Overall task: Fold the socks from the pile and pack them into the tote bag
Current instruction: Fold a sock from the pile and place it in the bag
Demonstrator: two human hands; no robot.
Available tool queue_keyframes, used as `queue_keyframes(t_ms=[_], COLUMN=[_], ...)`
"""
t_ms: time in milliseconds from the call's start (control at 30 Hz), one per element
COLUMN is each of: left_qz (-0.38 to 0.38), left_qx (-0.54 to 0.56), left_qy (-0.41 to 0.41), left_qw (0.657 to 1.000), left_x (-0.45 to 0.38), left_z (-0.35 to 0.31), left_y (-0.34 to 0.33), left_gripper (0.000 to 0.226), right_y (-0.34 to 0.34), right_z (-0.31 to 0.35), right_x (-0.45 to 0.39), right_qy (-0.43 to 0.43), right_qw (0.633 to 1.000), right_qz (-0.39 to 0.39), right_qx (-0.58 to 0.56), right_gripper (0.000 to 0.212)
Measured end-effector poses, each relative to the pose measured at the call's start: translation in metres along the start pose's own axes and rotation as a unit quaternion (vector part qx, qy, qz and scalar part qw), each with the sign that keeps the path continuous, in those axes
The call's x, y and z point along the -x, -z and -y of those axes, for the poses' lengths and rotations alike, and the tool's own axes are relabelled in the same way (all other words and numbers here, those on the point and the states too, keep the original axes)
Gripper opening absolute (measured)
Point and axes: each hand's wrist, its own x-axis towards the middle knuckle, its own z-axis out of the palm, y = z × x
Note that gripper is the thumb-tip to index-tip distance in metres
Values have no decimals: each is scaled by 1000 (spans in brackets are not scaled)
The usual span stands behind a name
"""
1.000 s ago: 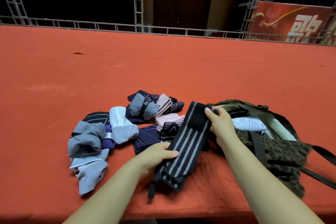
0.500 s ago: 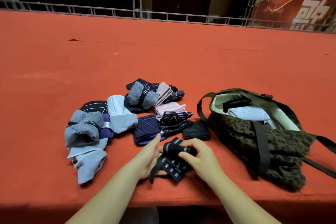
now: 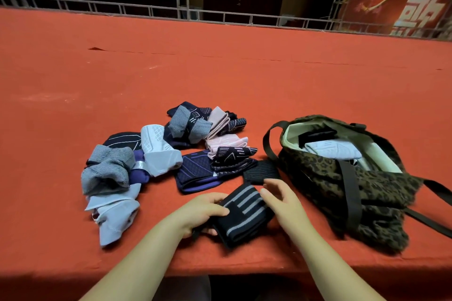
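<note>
While the left hand [image 3: 204, 210] grips the near-left end of the striped sock [image 3: 241, 215] — thumb on top, fingers curled under — the right hand [image 3: 283, 199] rests at its far-right edge, fingers loosely spread, clasping nothing. Sock folded, flat on the red table [image 3: 220, 68] near the front edge; long axis runs near-left to far-right, toward the bag [image 3: 342, 178]. Pile [image 3: 156, 156] lies just left — bag's mouth open.
</note>
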Motion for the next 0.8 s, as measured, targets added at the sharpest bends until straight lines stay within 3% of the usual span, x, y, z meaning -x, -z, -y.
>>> queue_keyframes(t_ms=[100, 167, 300, 367, 467, 533, 667, 800], left_qz=[32, 21, -40, -45, -55, -57, -48, -63], left_qx=[-42, -55, 17, 48, 9, -13, -17, -89], left_qy=[-28, -37, -64, -95, -138, -159, -171, -166], left_qw=[998, 998, 997, 993, 989, 986, 984, 980], left_x=[4, 3, -4, -12, -30, -40, -59, -93], left_z=[-11, -18, -32, -47, -72, -88, -121, -162], left_y=[-4, -8, -25, -40, -70, -93, -135, -155], left_gripper=[37, 36, 37, 31, 35, 35, 30, 42], right_y=[10, 16, 32, 50, 87, 114, 173, 216], right_z=[12, 16, 23, 33, 43, 44, 42, 42], right_x=[-8, -8, -8, -3, 4, 7, 8, -16], right_qy=[-128, -139, -43, -19, -7, -30, -96, -97], right_qw=[978, 967, 997, 999, 994, 995, 986, 984], right_qz=[138, 182, 56, -10, -65, -78, -50, -83], right_qx=[-90, -114, -4, 46, 87, 54, -131, -120], right_gripper=[16, 13, 26, 17, 11, 11, 14, 12])
